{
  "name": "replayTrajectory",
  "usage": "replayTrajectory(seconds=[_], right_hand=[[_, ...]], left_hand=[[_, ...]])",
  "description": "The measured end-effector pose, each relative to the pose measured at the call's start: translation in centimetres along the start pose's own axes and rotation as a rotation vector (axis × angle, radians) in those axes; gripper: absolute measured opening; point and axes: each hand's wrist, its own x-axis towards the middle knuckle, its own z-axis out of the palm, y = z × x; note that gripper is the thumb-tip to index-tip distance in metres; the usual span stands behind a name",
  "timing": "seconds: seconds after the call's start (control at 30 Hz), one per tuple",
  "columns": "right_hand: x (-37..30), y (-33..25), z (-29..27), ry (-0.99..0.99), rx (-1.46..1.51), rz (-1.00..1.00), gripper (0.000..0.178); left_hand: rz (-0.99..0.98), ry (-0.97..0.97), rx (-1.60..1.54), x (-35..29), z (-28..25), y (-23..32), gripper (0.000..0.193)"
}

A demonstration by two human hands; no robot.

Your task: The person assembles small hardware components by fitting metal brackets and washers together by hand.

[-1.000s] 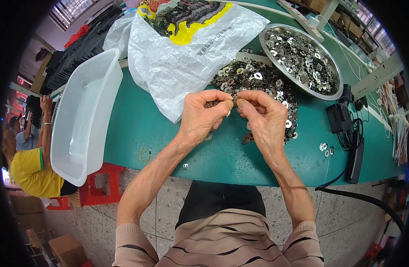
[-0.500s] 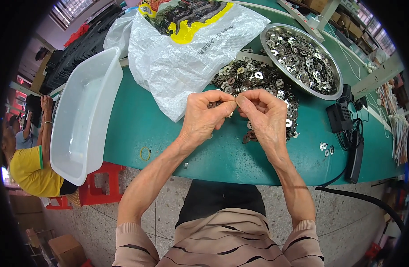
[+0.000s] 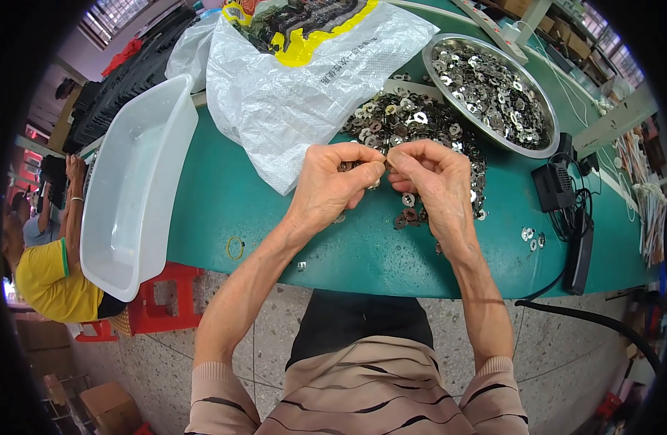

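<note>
My left hand (image 3: 333,181) and my right hand (image 3: 436,181) meet above the table, thumb and forefinger pinched on each. Their fingertips almost touch; whatever lies between them is too small and hidden to name. Just behind and beneath the hands spreads a pile of small washer-like metal pieces (image 3: 413,119), silver and dark, with cut-out centres. Part of that pile is covered by my fingers. More such pieces fill a round steel bowl (image 3: 553,148), which rests tilted at the pile's far right side.
A white woven sack (image 3: 264,123) lies left of the pile, beside a white plastic tub (image 3: 175,156). A yellow ring (image 3: 235,248) sits on the green table (image 3: 348,254). A black power adapter (image 3: 553,190) with cables stands right. A person in yellow (image 3: 43,279) works at far left.
My right hand's fingers have shifted slightly and its fingertips have parted a little from the left's. Both hands otherwise stay in nearly the same place.
</note>
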Motion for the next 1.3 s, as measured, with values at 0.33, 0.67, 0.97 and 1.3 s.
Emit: replayTrajectory(seconds=[0.33, 0.67, 0.97, 1.3], right_hand=[[-0.1, 0.5, 0.6, 0.013, -0.009, -0.061, 0.018], [0.0, 0.5, 0.4, -0.027, -0.008, -0.080, 0.016], [0.1, 1.8, 0.9, 0.042, -0.157, -0.243, 0.018], [-0.1, 1.4, 1.1, 0.044, -0.166, -0.192, 0.019]], left_hand=[[0.166, 0.083, 0.184, -0.1, 0.2, -0.7, 0.011], [-0.104, -0.028, -0.195, 0.4, -0.5, -0.4, 0.012], [-0.042, 0.041, -0.074, 0.2, -0.2, -0.6, 0.012], [0.283, 0.183, 0.320, -0.1, 0.5, -1.3, 0.008]])
